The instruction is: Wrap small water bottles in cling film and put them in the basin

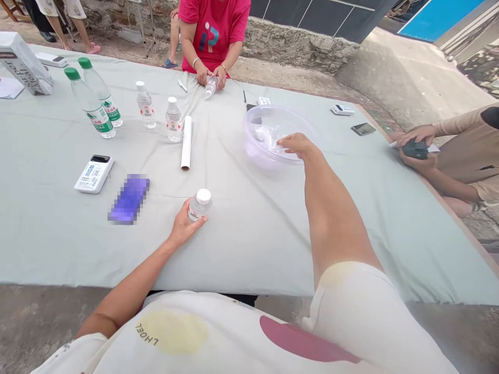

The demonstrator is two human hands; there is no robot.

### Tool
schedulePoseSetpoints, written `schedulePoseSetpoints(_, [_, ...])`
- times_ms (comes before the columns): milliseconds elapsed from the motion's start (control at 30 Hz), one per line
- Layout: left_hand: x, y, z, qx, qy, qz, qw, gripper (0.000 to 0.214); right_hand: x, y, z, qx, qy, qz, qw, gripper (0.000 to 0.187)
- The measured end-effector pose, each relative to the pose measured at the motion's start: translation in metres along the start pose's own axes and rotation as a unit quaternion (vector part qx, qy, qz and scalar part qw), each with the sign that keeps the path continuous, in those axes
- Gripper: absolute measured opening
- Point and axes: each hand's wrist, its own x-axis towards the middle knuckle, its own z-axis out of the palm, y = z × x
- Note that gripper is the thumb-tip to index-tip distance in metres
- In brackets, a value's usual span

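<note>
My left hand [182, 226] is wrapped round a small clear water bottle [199, 204] with a white cap, standing on the grey-green tablecloth near me. My right hand [297, 145] reaches out over the near rim of a clear plastic bowl [255, 150]. Its fingers point into the bowl toward something pale and crumpled inside; whether they grip it I cannot tell.
A white roll [186, 142] lies left of the bowl. Two small bottles [173, 119] and two green-capped bottles [90, 103] stand at the far left. A white device [94, 173] and a blurred purple item [129, 198] lie near left. People sit opposite [213, 36] and at the right [460, 150].
</note>
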Motion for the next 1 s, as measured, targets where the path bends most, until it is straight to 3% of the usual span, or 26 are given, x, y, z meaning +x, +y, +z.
schedulePoseSetpoints(100, [-0.001,0.01,-0.009,0.029,0.034,-0.041,0.998,0.053,-0.017,-0.013,-0.005,0.097,0.047,-0.014,0.994,0.013])
schedulePoseSetpoints(200, [0.005,0.017,-0.022,0.084,0.087,-0.077,0.99,0.044,-0.043,-0.027,-0.003,0.252,0.069,-0.063,0.963,0.009])
schedulePoseSetpoints(333, [0.017,0.024,-0.035,0.17,0.094,-0.137,0.971,0.043,-0.099,-0.039,0.017,0.296,0.019,-0.095,0.95,0.011])
schedulePoseSetpoints(433, [0.023,0.027,-0.038,0.241,0.085,-0.17,0.952,0.053,-0.148,-0.039,0.041,0.334,-0.041,-0.079,0.938,0.017])
schedulePoseSetpoints(533, [0.024,0.029,-0.036,0.308,0.078,-0.159,0.935,0.063,-0.194,-0.032,0.066,0.41,-0.08,-0.039,0.908,0.024])
schedulePoseSetpoints(667, [0.015,0.037,-0.03,0.38,0.154,-0.037,0.911,0.064,-0.246,-0.015,0.094,0.469,-0.071,-0.003,0.88,0.026])
schedulePoseSetpoints(733, [0.006,0.043,-0.023,0.324,0.161,0.013,0.932,0.049,-0.27,-0.008,0.107,0.485,-0.053,-0.008,0.873,0.023])
schedulePoseSetpoints(767, [0.002,0.045,-0.019,0.26,0.123,0.006,0.958,0.043,-0.282,-0.005,0.113,0.487,-0.044,-0.021,0.872,0.02])
schedulePoseSetpoints(833, [-0.005,0.047,-0.007,0.073,-0.018,-0.08,0.994,0.047,-0.307,0.001,0.124,0.471,-0.028,-0.071,0.879,0.015])
schedulePoseSetpoints(900, [-0.009,0.044,0.006,-0.13,-0.147,-0.19,0.962,0.052,-0.331,0.008,0.133,0.432,-0.03,-0.126,0.893,0.01])
schedulePoseSetpoints(933, [-0.01,0.041,0.012,-0.212,-0.174,-0.226,0.935,0.049,-0.342,0.013,0.136,0.409,-0.041,-0.144,0.9,0.009])
schedulePoseSetpoints(1000, [-0.01,0.035,0.022,-0.315,-0.156,-0.251,0.902,0.037,-0.362,0.025,0.138,0.371,-0.08,-0.148,0.913,0.008])
